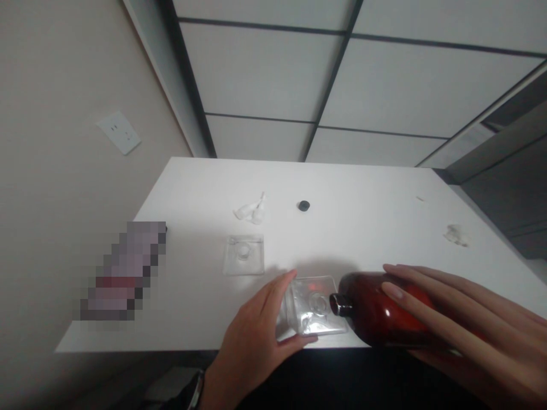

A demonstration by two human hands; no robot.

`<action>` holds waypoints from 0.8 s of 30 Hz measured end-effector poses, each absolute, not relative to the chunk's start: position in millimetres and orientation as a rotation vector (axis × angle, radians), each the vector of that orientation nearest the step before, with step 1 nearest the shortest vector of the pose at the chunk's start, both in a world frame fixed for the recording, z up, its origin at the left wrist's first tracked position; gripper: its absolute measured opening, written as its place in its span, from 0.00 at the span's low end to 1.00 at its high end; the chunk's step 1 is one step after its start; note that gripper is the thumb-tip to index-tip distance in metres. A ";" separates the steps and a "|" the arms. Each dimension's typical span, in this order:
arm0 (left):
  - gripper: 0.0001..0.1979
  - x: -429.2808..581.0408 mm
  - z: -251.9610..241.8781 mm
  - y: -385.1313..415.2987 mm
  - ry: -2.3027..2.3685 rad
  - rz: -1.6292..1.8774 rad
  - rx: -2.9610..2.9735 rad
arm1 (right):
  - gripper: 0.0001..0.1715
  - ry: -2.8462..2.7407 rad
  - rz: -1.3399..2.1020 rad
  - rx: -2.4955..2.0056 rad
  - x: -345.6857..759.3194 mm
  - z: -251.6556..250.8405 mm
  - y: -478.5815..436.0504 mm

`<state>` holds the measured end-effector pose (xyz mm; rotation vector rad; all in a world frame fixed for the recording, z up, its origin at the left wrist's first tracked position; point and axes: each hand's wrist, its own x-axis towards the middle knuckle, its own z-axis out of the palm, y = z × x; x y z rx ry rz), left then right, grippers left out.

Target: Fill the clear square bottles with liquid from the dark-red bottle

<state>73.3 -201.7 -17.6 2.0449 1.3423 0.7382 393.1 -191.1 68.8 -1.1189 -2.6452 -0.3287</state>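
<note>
My left hand [260, 336] is closed around the side of a clear square plastic container [301, 319] near the table's front edge. A round raised opening shows in the middle of the container's top. My right hand [465, 324] grips a dark red-brown bottle [384, 313], which is tipped on its side with its uncapped neck pointing left, close to that opening. From this view I cannot tell whether the neck touches the container or whether liquid flows. Farther left lies a second clear square piece [244, 254] with a round opening.
On the white table [363, 216] are a small black cap [303, 205], a white crumpled item [251, 210] and a crumpled pale piece [456, 235]. A pixelated object [123, 273] lies at the left edge. A wall socket [119, 132] is above it; panelled doors [260, 74] stand behind.
</note>
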 end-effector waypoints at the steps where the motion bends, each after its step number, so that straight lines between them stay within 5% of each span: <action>1: 0.49 73.6 -17.5 -201.6 1.340 0.735 2.041 | 0.35 -2.650 -0.323 -1.122 393.6 68.8 -190.9; 24: 0.48 76.4 -14.1 -201.6 1.339 0.723 2.002 | 0.42 -2.683 -0.204 -1.213 407.5 75.7 -196.5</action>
